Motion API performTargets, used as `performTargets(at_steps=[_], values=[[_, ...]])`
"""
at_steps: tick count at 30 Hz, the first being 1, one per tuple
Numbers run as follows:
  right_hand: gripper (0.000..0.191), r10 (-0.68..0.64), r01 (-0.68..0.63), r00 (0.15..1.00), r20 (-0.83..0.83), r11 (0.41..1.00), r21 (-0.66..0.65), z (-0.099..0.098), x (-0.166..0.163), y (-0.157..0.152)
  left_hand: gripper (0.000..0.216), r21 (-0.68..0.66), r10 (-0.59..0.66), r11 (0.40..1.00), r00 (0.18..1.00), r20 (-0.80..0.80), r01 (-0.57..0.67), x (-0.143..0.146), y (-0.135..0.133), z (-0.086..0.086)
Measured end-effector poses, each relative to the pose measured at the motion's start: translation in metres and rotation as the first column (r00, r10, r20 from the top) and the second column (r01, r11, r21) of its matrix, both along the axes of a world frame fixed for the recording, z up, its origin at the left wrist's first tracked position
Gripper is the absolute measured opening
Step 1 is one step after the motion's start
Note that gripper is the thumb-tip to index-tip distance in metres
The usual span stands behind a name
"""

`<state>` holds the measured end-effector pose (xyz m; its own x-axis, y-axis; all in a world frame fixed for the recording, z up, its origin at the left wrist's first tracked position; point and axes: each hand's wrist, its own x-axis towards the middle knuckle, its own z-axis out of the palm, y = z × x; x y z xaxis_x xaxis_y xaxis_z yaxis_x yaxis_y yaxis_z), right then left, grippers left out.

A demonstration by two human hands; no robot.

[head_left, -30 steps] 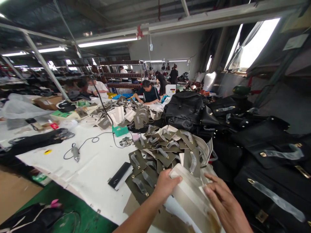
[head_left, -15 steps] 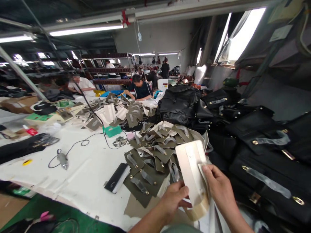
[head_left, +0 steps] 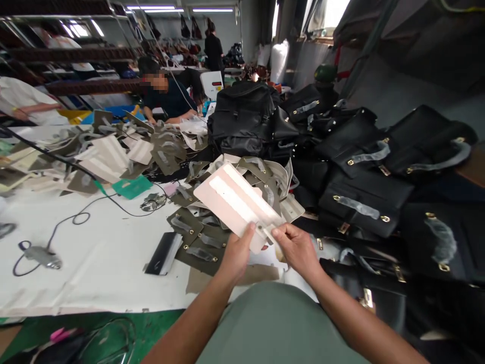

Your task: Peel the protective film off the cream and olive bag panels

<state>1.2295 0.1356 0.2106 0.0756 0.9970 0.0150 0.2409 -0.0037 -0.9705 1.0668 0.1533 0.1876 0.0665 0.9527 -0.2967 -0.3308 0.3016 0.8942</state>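
Both hands hold one cream-coloured flap panel [head_left: 231, 201] with a pale strip down its middle, lifted above the table and tilted away to the left. My left hand [head_left: 237, 253] grips its near edge from below. My right hand [head_left: 297, 247] pinches the near right corner, thumb on top. Under the panel lies a heap of olive-green flap pieces [head_left: 197, 237] with small metal studs and plastic-wrapped straps.
A white table cover [head_left: 94, 263] carries a black-and-white block [head_left: 163, 254], a corded tool [head_left: 41, 255] and a green box [head_left: 132, 186]. Black bags [head_left: 364, 197] pile up on the right, a black backpack [head_left: 242, 119] behind. Other people work at the far end.
The view dropped and moved closer. The cream panel swung from upright to tilted left, and both hands shifted to grip its near edge.
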Motion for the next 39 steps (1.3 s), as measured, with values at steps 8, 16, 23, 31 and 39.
performTargets(at_steps=[8, 16, 23, 31, 39], values=[[0.049, 0.002, -0.002, 0.999, 0.053, 1.0, 0.004, -0.008, 0.002, 0.005, 0.046, 0.167, 0.028, 0.985, 0.945, -0.325, 0.028, 0.004, -0.002, 0.007], [0.048, -0.001, 0.001, 0.999, 0.045, 1.0, 0.001, -0.01, -0.001, 0.006, 0.052, 0.172, -0.016, 0.981, 0.933, -0.36, 0.084, 0.015, -0.013, 0.021], [0.052, 0.059, -0.06, 0.998, -0.039, 0.998, -0.036, -0.011, 0.003, 0.009, 0.038, 0.229, 0.003, 0.971, 0.955, -0.298, 0.068, 0.018, -0.013, 0.024], [0.041, 0.265, -0.266, 0.96, 0.087, 0.964, -0.005, -0.01, 0.004, 0.002, 0.042, 0.218, 0.119, 0.972, 0.981, -0.156, -0.083, 0.021, -0.008, 0.021], [0.032, 0.262, -0.324, 0.902, 0.342, 0.936, 0.137, -0.027, -0.008, -0.018, 0.049, 0.113, 0.263, 0.961, 0.962, -0.076, -0.254, 0.034, -0.005, -0.011]])
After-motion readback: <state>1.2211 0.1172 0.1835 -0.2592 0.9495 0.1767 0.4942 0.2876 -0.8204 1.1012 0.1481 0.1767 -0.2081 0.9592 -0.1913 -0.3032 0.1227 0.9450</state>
